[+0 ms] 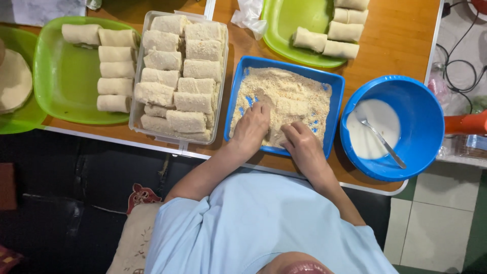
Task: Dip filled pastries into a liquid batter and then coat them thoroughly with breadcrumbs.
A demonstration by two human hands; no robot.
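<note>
Blue tray (237,96) w/ pale crumbs (294,94); both hands' fingers (261,109) curled, grasp unclear.

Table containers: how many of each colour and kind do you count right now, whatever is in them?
Green trays: 3
Blue tray: 1
Blue bowl: 1
Clear tub: 1
Total: 6

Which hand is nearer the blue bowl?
Right. The right hand is in the blue tray of crumbs, on the side next to the blue bowl; the left hand is farther away.
</note>
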